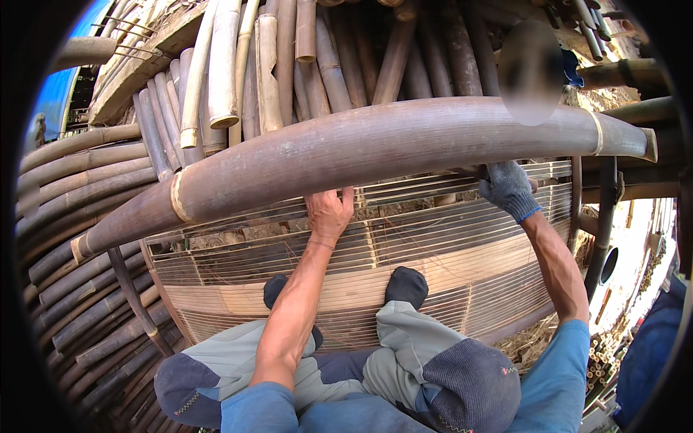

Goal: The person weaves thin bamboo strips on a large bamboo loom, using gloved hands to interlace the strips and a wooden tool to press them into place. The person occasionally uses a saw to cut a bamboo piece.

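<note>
A thick brown bamboo pole (375, 148) lies across in front of me, with pale rings near both ends. Below it is a frame of thin bamboo strips (498, 249) bound by cross ties. My bare left hand (329, 213) is at the pole's lower edge, over the strips; its fingers look curled, the tips partly hidden and anything in them out of sight. Farther right, my right hand (507, 189), in a grey knitted glove with a blue cuff, closes around a dark, handle-like thing just under the pole. Most of that thing is hidden.
My feet in dark footwear (406, 286) rest on the strip frame, beside a wider pale band (216, 297). Stacked bamboo poles (94, 317) fill the left, and more cut poles (271, 72) lean beyond the big pole. Thin bamboo pieces (600, 368) lie at lower right.
</note>
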A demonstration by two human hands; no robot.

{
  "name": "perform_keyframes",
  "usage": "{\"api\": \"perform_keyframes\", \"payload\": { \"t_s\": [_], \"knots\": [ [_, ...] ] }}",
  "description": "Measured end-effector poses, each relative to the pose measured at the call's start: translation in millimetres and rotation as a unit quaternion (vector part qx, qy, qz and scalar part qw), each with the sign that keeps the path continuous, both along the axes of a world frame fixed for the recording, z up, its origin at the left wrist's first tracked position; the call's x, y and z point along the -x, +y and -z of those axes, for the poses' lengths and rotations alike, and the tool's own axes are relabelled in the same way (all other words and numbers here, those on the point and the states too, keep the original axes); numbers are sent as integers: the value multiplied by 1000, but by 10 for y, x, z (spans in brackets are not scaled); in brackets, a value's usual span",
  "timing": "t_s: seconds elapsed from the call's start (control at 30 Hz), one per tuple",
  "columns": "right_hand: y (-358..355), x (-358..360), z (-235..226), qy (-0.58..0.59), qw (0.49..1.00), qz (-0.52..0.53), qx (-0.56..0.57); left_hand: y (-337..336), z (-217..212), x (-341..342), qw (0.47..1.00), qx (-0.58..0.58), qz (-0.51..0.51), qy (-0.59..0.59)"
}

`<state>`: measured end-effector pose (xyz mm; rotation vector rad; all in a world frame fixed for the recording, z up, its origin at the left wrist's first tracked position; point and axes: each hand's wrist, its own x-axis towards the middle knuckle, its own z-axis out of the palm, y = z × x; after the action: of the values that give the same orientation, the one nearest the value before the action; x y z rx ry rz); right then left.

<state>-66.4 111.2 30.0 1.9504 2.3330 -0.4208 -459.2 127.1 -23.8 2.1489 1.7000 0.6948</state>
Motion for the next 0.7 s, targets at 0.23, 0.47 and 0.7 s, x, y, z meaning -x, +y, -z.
{"api": "perform_keyframes", "payload": {
  "t_s": [0.23,0.47,0.7],
  "knots": [
    [81,59,-308,123,988,-58,79,-153,-289,-153,998,-20,-25,48],
    [290,369,-333,82,976,-202,10,-140,-244,0,999,45,15,18],
    [334,615,-458,20,980,-170,97,-216,-126,206,995,13,-34,92]
  ]
}}
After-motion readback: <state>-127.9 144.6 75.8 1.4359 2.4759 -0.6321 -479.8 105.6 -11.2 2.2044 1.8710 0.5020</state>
